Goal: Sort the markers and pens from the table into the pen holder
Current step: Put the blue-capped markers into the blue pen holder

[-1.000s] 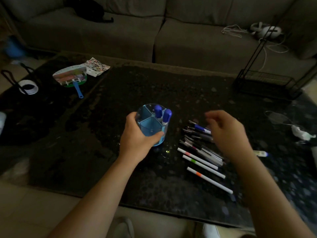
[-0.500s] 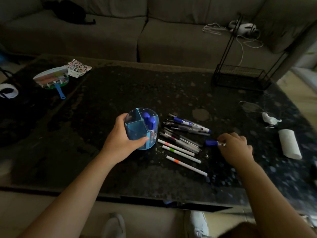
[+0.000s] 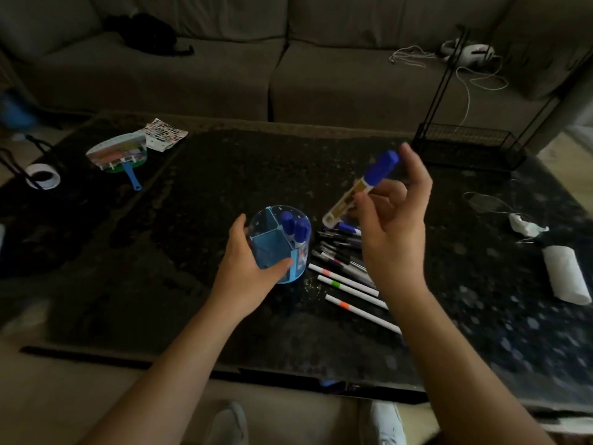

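Observation:
A round blue pen holder point(image 3: 278, 229) with dividers stands on the dark table point(image 3: 224, 175). Two blue-capped markers point(image 3: 294, 227) stand in its right compartment. My left hand point(image 3: 248, 264) grips the holder from the near left side. My right hand point(image 3: 393, 226) holds a white marker with a blue cap point(image 3: 362, 187) in the air, tilted, cap up, to the right of the holder. Beneath that hand lies a pile of dark pens point(image 3: 340, 248). Three thin white pens point(image 3: 349, 290) with coloured bands lie nearer to me.
A hand fan point(image 3: 120, 155) and a sticker sheet point(image 3: 163, 136) lie at the far left, a tape roll point(image 3: 43, 176) beyond them. A black wire rack point(image 3: 465, 146) stands at the far right. White rolled cloth point(image 3: 566, 274) and crumpled tissue point(image 3: 526, 226) lie at right. A sofa point(image 3: 256, 65) is behind.
My right hand picked a blue-capped marker off the table at the right and lifted it up and left toward the holder. My left hand kept its grip on the holder.

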